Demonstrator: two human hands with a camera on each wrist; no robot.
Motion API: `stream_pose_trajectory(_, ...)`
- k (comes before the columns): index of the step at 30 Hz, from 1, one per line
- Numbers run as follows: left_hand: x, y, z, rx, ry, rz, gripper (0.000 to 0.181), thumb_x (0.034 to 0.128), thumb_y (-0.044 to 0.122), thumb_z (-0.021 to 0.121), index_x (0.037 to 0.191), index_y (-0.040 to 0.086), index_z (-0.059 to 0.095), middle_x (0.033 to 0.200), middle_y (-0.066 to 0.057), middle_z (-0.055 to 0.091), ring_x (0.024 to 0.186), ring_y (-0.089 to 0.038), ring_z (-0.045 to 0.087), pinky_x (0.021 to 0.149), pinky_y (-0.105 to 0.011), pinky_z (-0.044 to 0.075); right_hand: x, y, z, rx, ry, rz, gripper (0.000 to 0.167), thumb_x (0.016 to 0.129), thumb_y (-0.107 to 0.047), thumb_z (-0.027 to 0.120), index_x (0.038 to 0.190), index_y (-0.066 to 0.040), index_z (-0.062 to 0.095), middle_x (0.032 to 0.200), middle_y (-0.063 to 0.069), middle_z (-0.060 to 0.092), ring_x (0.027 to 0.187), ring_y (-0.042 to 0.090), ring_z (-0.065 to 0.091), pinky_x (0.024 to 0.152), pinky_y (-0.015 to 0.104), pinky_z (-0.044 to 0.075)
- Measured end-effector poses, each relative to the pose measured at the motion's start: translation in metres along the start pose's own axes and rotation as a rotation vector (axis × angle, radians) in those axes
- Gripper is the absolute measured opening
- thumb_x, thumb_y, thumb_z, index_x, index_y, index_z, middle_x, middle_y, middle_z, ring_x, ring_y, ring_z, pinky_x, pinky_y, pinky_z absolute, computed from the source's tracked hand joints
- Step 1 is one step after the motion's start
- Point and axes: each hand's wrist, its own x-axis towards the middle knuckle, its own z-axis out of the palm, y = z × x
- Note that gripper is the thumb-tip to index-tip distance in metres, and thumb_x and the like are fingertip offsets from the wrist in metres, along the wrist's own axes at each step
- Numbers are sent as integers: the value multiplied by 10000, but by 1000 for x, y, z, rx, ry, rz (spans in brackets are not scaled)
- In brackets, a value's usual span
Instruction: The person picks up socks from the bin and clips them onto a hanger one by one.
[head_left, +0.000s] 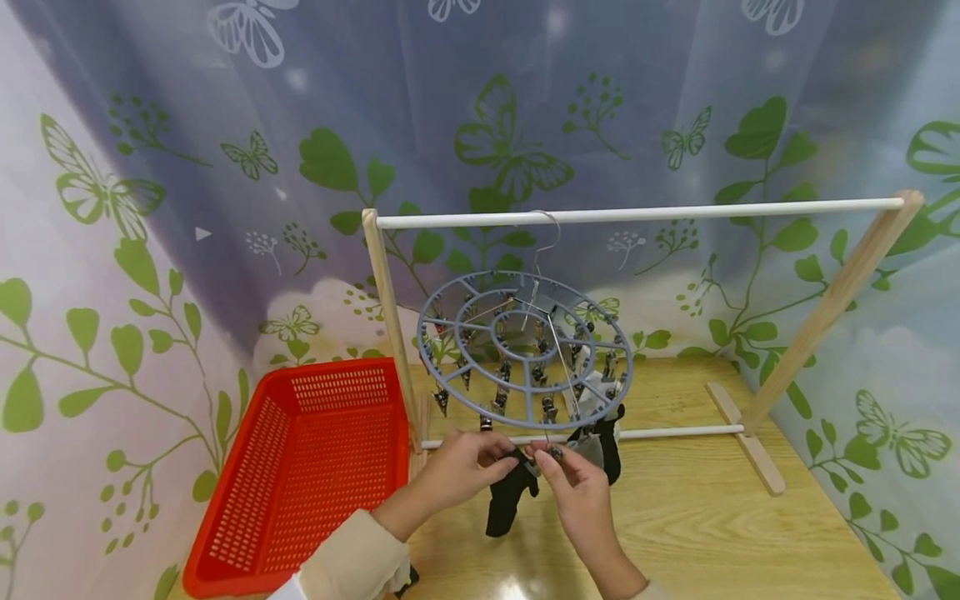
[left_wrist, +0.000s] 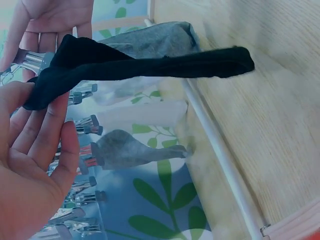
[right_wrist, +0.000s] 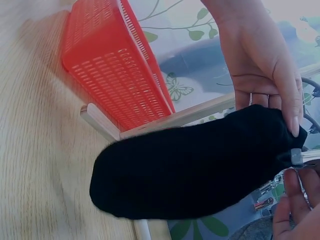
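Note:
A black sock (head_left: 506, 502) hangs just in front of the round grey hanger (head_left: 626, 357). My left hand (head_left: 467, 467) pinches its top edge between thumb and fingers. From the other side, my right hand (head_left: 588, 497) grips a metal clip (left_wrist: 35, 61) of the hanger. In the right wrist view, that clip's tip (right_wrist: 297, 157) is at the sock's edge; whether it bites the cloth fully I cannot tell. Several other socks hang behind, among them a grey sock (left_wrist: 130, 150) and a dark grey sock (left_wrist: 155, 41).
A white rail (head_left: 675, 213) on wooden posts (head_left: 832, 308) carries the hanger by its hook. Left of the stand sits a red basket (head_left: 225, 492) on the wooden table (head_left: 712, 517). A lower white bar (head_left: 675, 432) runs behind my hands. Patterned curtains surround the table.

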Motion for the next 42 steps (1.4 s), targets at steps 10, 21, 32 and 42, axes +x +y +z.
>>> stream_pose_trajectory(10,-5,-7,0,-3,-5,-13,197,952,246,645,1070,102,708,959,-8,721,840,-97,658,754,-256,528,-1,2,-2,27,0,9,282,909,44,628,1174,142,612,1090,225,681,1006,83,666,863,225,517)
stream_pose_trajectory(21,-18,-23,-8,-69,42,-46,207,982,274,594,1051,124,719,904,42,710,808,-58,659,728,-245,531,-1,-6,-3,-23,64,66,320,930,-8,627,1227,109,605,1233,253,607,1065,3,619,874,181,492)
stream_pose_trajectory(32,-34,-34,-26,-87,166,-86,178,993,216,574,1032,105,709,921,0,717,752,-55,671,714,-252,537,-1,-1,-13,5,82,24,262,954,-49,610,1157,113,643,1120,174,690,997,151,689,882,236,504)
stream_pose_trajectory(42,-51,-49,-39,-110,260,-164,181,995,244,571,988,117,699,885,33,688,731,-82,662,707,-245,535,-4,-3,-36,-58,91,-56,201,979,-9,546,966,149,671,840,59,742,736,129,714,755,214,546)
